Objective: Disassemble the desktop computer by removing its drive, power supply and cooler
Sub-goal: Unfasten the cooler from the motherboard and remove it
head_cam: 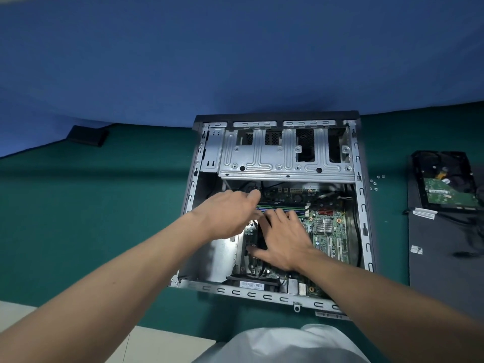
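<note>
The open desktop case [362,205] lies flat on the green table, with its metal drive cage [262,163] at the far end and the green motherboard [327,231] exposed. My right hand [285,239] is spread over the black cooler [259,239], thumb on its near side and fingers on its far side, hiding most of it. My left hand [227,213] reaches in beside it. Its blurred fingers are bunched near black cables at the board's far left edge. A removed hard drive [445,187] lies circuit side up to the right.
The hard drive rests on a dark side panel [440,258] with loose cables. Several small screws [375,182] lie on the green table [104,218] between case and panel. A black flat object [87,135] sits far left by the blue wall. The table's near edge is at my lap.
</note>
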The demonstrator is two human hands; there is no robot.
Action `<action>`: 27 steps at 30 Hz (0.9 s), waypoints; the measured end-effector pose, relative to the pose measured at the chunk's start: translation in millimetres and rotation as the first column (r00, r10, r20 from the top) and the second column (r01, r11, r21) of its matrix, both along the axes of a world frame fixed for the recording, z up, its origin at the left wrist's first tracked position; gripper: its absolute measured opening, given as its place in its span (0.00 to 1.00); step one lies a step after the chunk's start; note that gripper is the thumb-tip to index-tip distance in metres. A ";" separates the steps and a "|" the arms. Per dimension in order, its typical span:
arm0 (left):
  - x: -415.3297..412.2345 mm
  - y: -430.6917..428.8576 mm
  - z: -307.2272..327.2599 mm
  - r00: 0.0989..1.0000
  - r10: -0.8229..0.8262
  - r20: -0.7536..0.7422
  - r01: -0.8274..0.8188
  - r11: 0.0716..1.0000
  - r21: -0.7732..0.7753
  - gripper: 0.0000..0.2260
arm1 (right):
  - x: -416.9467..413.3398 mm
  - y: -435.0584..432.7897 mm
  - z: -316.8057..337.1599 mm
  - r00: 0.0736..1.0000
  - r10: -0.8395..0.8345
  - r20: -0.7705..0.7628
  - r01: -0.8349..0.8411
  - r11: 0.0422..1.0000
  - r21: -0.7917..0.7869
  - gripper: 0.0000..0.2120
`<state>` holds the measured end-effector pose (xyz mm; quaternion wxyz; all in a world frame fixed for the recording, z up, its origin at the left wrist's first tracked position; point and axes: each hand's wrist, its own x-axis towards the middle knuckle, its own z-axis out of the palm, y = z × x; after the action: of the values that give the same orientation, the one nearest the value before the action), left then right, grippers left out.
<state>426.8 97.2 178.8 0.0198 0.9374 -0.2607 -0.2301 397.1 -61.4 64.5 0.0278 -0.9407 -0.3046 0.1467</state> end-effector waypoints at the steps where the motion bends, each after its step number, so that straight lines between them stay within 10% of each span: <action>1: -1.8 1.4 -2.1 0.997 0.073 -0.006 -0.073 0.997 -0.040 0.11 | 0.0 -0.4 0.0 1.000 0.003 0.003 -0.003 1.000 -0.003 0.45; 8: 5.9 -13.6 -8.0 0.494 0.841 -0.220 -0.867 0.496 -0.052 0.12 | -0.1 -0.3 -3.7 1.000 -0.002 -0.018 0.002 1.000 -0.002 0.46; 15: -5.4 -25.3 4.9 0.955 0.293 -0.052 -0.290 0.956 0.049 0.12 | -0.2 0.0 1.7 1.000 -0.015 -0.005 0.015 1.000 0.002 0.42; 20: 7.8 -7.8 10.2 0.997 0.058 -0.043 -0.053 0.993 0.103 0.04 | 1.1 -0.7 1.6 1.000 0.006 -0.009 -0.007 1.000 -0.027 0.45; 27: 11.6 -3.9 5.7 0.954 0.300 0.003 -0.299 0.948 0.106 0.12 | 1.1 -0.4 -2.8 1.000 0.001 -0.004 -0.001 1.000 -0.011 0.41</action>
<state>438.4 93.3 184.5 0.0067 0.9643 -0.1029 -0.2440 398.1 -61.7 61.7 0.0233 -0.9404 -0.3042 0.1501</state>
